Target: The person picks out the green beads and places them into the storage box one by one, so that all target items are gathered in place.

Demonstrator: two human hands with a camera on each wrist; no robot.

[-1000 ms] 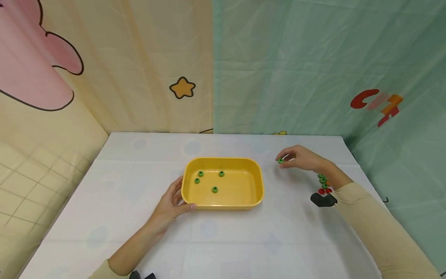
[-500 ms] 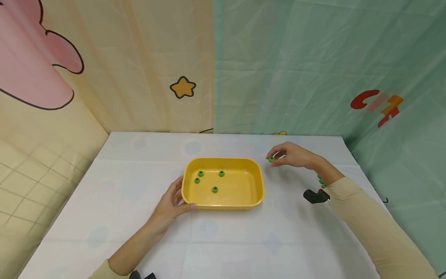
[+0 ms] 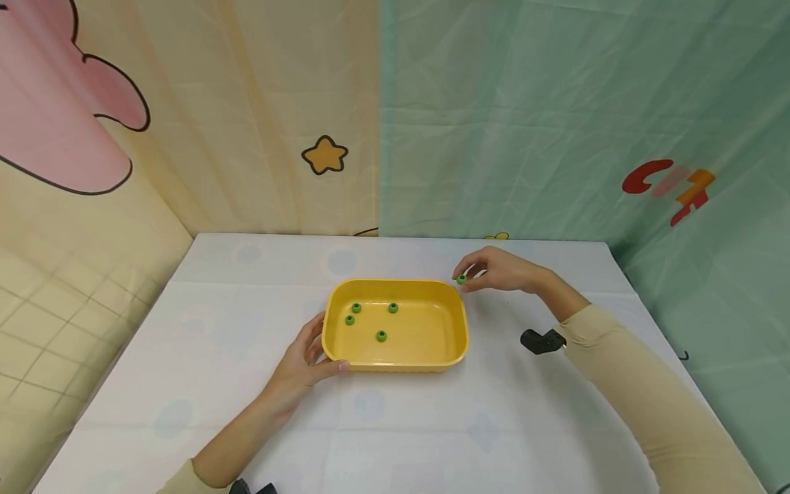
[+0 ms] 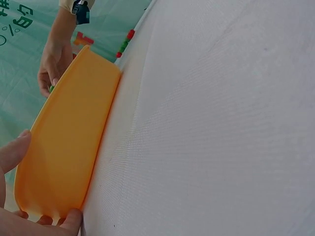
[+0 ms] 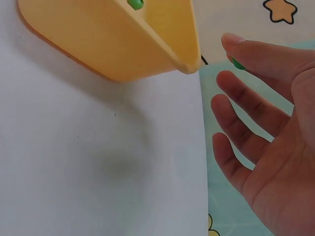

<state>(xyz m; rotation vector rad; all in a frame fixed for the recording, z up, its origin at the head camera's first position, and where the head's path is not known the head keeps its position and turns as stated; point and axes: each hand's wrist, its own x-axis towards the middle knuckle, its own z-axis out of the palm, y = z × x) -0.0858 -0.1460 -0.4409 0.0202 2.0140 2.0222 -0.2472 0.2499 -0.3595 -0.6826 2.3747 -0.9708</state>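
A yellow rectangular tray (image 3: 432, 336) stands on the white-covered table, with several green beads (image 3: 381, 336) lying loose inside it. At its left end my left hand (image 3: 299, 370) holds it, the thumb by the front rim and the fingers round the side. My right hand (image 3: 506, 269) pinches another green bead (image 3: 461, 279) between thumb and forefinger, just beyond the tray's far right corner. In the right wrist view that hand's other fingers (image 5: 241, 115) are spread and loosely bent, and the thumb hides most of the pinched bead.
In the left wrist view, red and green beads (image 4: 124, 45) lie past the tray's far end; the right arm hides them in the head view. A black wrist device (image 3: 543, 341) juts from the right sleeve. Printed curtains (image 3: 494, 137) stand behind the table.
My right hand has moved left with the pinched green bead, from well right of the tray to its far right corner. The left hand and the tray have stayed put.
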